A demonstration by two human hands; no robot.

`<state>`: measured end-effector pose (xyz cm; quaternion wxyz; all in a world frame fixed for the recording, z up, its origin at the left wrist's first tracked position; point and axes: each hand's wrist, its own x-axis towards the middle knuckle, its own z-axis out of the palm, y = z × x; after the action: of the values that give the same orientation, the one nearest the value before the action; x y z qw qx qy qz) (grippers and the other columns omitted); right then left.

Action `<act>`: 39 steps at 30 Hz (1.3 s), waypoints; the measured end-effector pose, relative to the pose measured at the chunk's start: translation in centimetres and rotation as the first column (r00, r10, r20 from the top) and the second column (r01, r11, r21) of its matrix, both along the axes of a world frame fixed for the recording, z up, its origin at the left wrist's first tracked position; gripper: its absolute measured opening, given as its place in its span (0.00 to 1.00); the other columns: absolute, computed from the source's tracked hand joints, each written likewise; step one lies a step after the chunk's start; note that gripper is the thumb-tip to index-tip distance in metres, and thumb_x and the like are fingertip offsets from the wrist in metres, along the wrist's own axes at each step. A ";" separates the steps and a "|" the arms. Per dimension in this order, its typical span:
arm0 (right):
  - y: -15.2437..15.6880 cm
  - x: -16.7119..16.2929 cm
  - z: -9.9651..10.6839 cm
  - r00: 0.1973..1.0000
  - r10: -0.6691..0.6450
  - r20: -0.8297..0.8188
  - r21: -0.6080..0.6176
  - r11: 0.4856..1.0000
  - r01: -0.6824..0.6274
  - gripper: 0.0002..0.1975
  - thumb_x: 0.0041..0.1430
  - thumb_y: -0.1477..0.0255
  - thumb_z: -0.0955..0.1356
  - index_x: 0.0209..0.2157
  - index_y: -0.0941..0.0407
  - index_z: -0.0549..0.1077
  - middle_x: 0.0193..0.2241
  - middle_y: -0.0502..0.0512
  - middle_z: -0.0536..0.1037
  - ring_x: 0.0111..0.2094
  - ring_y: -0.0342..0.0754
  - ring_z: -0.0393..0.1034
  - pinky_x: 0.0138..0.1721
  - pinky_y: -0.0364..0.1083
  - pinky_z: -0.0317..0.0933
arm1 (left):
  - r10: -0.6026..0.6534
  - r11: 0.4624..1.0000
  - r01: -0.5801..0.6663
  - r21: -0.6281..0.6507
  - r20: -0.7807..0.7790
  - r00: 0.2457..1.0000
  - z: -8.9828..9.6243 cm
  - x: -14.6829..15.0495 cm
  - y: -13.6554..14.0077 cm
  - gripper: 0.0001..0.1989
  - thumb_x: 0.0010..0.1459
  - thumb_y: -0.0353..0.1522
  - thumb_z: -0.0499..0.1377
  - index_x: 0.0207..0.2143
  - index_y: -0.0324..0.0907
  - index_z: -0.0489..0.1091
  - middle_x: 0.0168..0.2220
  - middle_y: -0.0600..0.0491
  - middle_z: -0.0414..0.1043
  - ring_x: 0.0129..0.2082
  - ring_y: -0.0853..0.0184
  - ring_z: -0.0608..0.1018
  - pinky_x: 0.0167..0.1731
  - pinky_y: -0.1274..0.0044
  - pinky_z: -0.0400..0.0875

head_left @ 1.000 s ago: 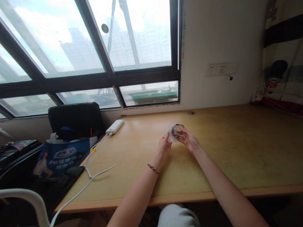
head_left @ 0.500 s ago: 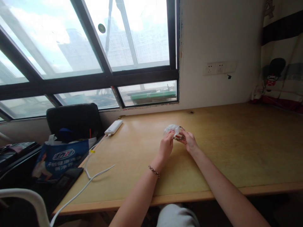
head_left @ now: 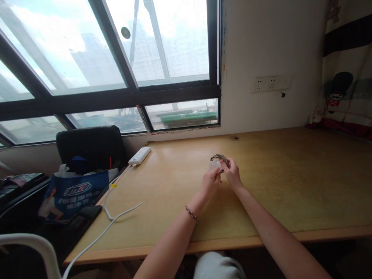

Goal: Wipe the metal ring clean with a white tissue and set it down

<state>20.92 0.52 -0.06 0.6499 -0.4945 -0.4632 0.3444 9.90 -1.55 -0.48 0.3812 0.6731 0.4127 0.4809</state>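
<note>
My left hand [head_left: 211,181] is closed on a crumpled white tissue [head_left: 214,166], which it presses against a dark, curved piece that looks like a hair claw clip [head_left: 221,157]. Gripping the clip from the right is my right hand [head_left: 233,174], with its thumb near the tissue. Both hands are close together above the middle of the wooden table [head_left: 180,217]. Fingers and tissue hide the lower part of the clip. A braided bracelet [head_left: 191,213] circles my left wrist.
A white power bank [head_left: 140,155] lies at the table's left edge, its white cable [head_left: 116,218] trailing toward me. Left of the table are a blue bag [head_left: 74,193] and a black chair [head_left: 88,145]. Windows and a wall with sockets [head_left: 272,83] stand behind.
My left hand has shifted right, closer to my right hand. The tissue, puffed out left of the clip before, is now bunched lower against it, and the clip's curved top shows more.
</note>
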 end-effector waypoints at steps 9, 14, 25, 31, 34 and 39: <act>0.2 -0.2 0.1 0.938 0.102 -0.330 -0.179 0.969 -0.169 0.16 0.42 0.60 0.69 0.28 0.58 0.67 0.27 0.54 0.74 0.24 0.46 0.70 0.23 0.43 0.64 | 0.130 0.984 -0.105 0.145 -0.169 0.977 0.7 -2.0 0.9 0.04 0.50 0.31 0.56 0.30 0.45 0.70 0.28 0.51 0.69 0.29 0.66 0.71 0.29 0.82 0.59; -0.2 -0.3 0.1 0.913 0.223 -0.343 -0.192 0.934 -0.301 0.15 0.43 0.60 0.68 0.26 0.58 0.68 0.25 0.54 0.74 0.22 0.47 0.69 0.20 0.44 0.64 | 0.125 0.989 -0.121 0.084 -0.035 0.992 0.8 -2.1 0.8 0.09 0.48 0.32 0.57 0.35 0.47 0.71 0.32 0.51 0.71 0.32 0.65 0.70 0.32 0.81 0.59; 0.8 0.3 -0.6 0.887 0.133 -0.442 -0.180 0.956 -0.233 0.17 0.42 0.58 0.67 0.28 0.58 0.70 0.23 0.52 0.74 0.23 0.46 0.68 0.21 0.43 0.63 | -0.032 0.998 0.039 -0.047 0.136 0.990 1.3 -1.8 1.1 0.10 0.44 0.35 0.59 0.17 0.40 0.65 0.15 0.56 0.58 0.18 0.73 0.62 0.21 0.81 0.55; 1.3 0.7 -0.4 0.701 0.155 -0.696 -0.123 0.936 -0.329 0.13 0.49 0.61 0.64 0.29 0.57 0.69 0.27 0.56 0.76 0.32 0.50 0.71 0.32 0.50 0.66 | 0.230 0.934 -0.028 -0.355 0.540 0.809 0.9 -2.8 2.6 0.10 0.45 0.36 0.54 0.19 0.38 0.62 0.14 0.59 0.55 0.12 0.78 0.55 0.12 0.83 0.46; 1.4 0.8 -0.4 0.666 0.156 -0.730 -0.100 0.939 -0.329 0.13 0.52 0.61 0.62 0.25 0.56 0.67 0.25 0.57 0.76 0.33 0.50 0.71 0.36 0.52 0.65 | 0.304 0.869 -0.028 -0.494 0.487 0.819 0.4 -2.7 3.1 0.13 0.45 0.39 0.55 0.18 0.37 0.63 0.13 0.59 0.55 0.11 0.79 0.54 0.11 0.84 0.44; 1.3 0.2 -0.9 0.771 0.150 -0.619 -0.154 0.939 -0.307 0.14 0.51 0.59 0.63 0.26 0.57 0.68 0.25 0.56 0.77 0.29 0.50 0.72 0.32 0.49 0.66 | 0.076 0.757 0.238 -0.609 0.444 0.893 0.2 -1.6 2.6 0.24 0.43 0.50 0.54 0.26 0.36 0.68 0.16 0.57 0.60 0.12 0.79 0.58 0.11 0.85 0.49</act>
<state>21.10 1.86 -0.99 0.6488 -0.3765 -0.2449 0.6142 8.26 1.02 -0.25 0.6947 0.3891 0.4250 0.4306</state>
